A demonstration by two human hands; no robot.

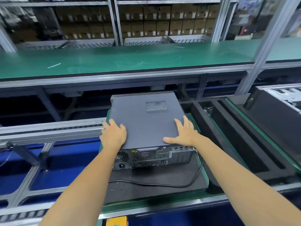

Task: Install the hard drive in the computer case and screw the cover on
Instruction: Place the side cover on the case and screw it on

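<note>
A dark grey computer case (143,159) lies flat on a black mat, its rear ports facing me. Its grey cover (145,121), with a vent grille near the far right, sits on top. My left hand (114,134) rests at the cover's near left corner, fingers wrapping over the left edge. My right hand (182,132) lies flat on the near right corner, fingers straight and spread, thumb along the near edge. The hard drive is hidden from view.
A black cable (162,184) loops over the black mat (146,190) in front of the case. Black foam trays (236,136) stand to the right, another open case (286,98) at far right. A green conveyor shelf (130,59) runs behind, roller rails (48,128) to the left.
</note>
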